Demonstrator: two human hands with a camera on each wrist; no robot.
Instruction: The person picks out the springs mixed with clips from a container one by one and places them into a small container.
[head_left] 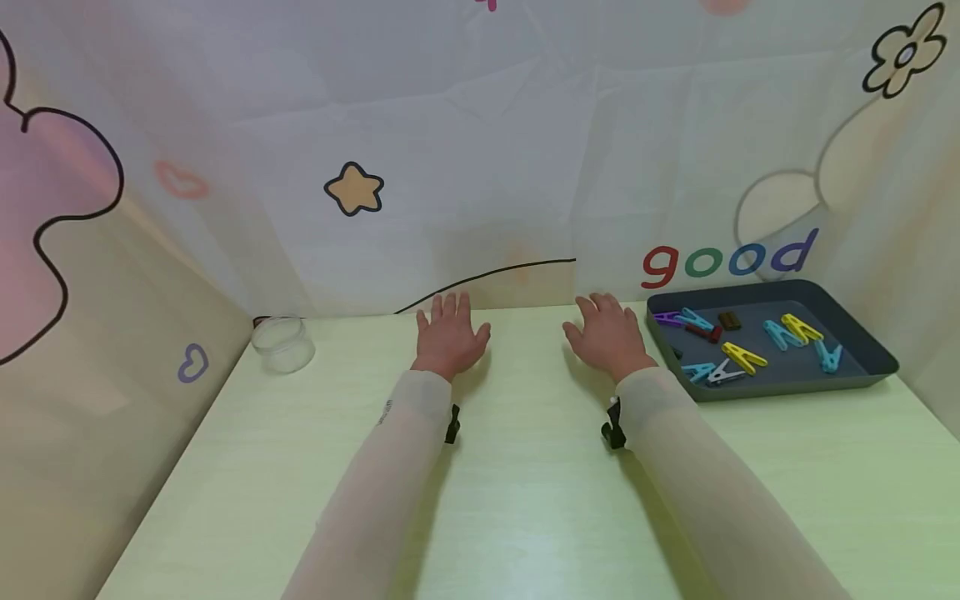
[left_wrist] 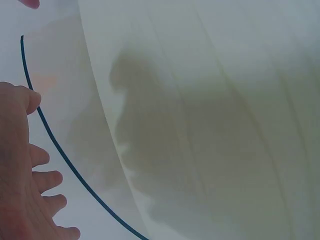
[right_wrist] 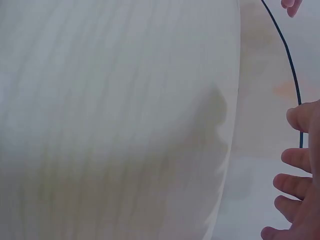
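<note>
Both hands hold nothing. My left hand point(head_left: 450, 337) is over the back part of the table, its fingers spread and pointing toward the backdrop. To its right, my right hand point(head_left: 609, 335) takes a similar pose, thumb turned inward. In the left wrist view the left hand point(left_wrist: 20, 165) shows at the left edge, its shadow falling on the tabletop. The right wrist view has the right hand point(right_wrist: 302, 180) at its right edge, fingers apart. Nearest the right hand is a dark grey tray point(head_left: 795, 385) holding several clothespins, such as a yellow clothespin point(head_left: 744, 358).
A clear round container point(head_left: 283, 345) stands at the table's back left corner. Inside the tray also lie small dark brown point(head_left: 729, 321) and dark red pieces point(head_left: 703, 332). A printed cloth backdrop point(head_left: 465, 167) rises along the back edge of the pale table point(head_left: 525, 500).
</note>
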